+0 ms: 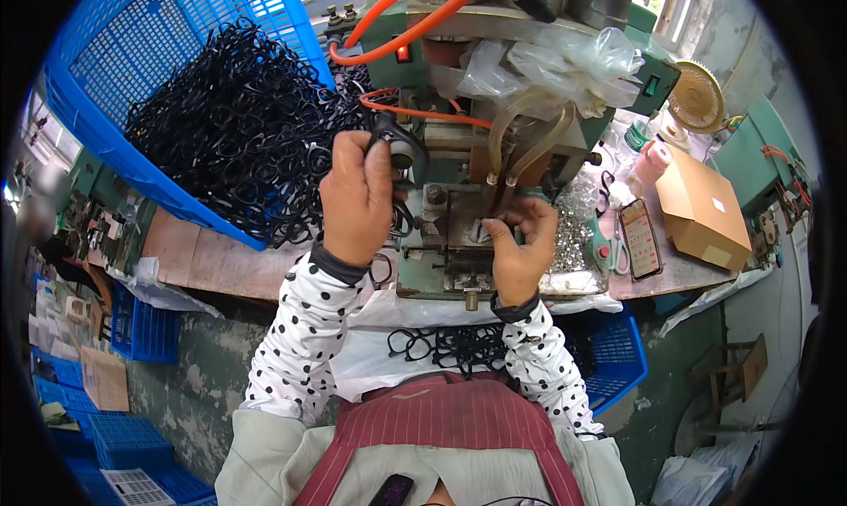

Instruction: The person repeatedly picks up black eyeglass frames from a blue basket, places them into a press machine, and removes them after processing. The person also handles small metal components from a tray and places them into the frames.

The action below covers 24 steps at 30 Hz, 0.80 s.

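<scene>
Left hand (356,199) is raised in front of the green machine (459,144), fingers closed around a black glasses frame (399,144) that sticks out above the fist toward the machine. Right hand (520,246) is lower, at the machine's metal fixture (454,232); thumb and fingers are pinched together there, maybe on a small part, too small to tell. Just right of that hand is a tray of small shiny metal pieces (569,241). Big tangled heap of black frames (238,127) spills from the tilted blue crate (168,56) on the left, reaching the left hand. More black frames (450,343) lie on white cloth in the lap, below the wooden bench (221,259). Orange hoses (415,29) and crumpled clear plastic (565,65) sit up top on the machine. Further right on the bench: phone (640,238), scissors (609,246), cardboard box (703,208), small fan (695,97).
</scene>
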Available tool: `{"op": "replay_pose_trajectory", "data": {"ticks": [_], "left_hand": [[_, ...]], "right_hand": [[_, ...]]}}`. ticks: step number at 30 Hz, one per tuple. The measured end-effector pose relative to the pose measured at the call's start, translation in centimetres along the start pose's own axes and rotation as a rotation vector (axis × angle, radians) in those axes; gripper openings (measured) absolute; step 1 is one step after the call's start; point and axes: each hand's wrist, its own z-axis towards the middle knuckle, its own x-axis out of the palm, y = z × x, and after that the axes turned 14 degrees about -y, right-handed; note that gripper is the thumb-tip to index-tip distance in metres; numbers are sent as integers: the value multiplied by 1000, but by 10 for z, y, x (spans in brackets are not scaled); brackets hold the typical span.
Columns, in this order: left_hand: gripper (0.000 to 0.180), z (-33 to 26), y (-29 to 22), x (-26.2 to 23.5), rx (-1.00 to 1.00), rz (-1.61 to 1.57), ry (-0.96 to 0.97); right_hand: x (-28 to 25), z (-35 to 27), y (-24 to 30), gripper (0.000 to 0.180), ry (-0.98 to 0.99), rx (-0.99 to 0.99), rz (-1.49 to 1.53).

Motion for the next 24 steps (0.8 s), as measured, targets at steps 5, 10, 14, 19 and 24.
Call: {"op": "replay_pose_trajectory", "data": {"ticks": [5,10,14,19,24], "left_hand": [[3,-24,18,-2,589,70,-232],[16,-19,11,8,-9,-316,-26],[15,-33,4,1,102,-123,61],[41,-87,27,13,769,-300,351],[39,-90,36,28,870,-258,515]], "right_hand": [[5,-4,-7,41,-25,33,149],[12,-9,-18,42,-74,37,247],[10,-11,-20,43,-97,93,305],[-1,1,-17,47,-18,60,178],[-66,60,-48,27,-155,-297,-470]]}}
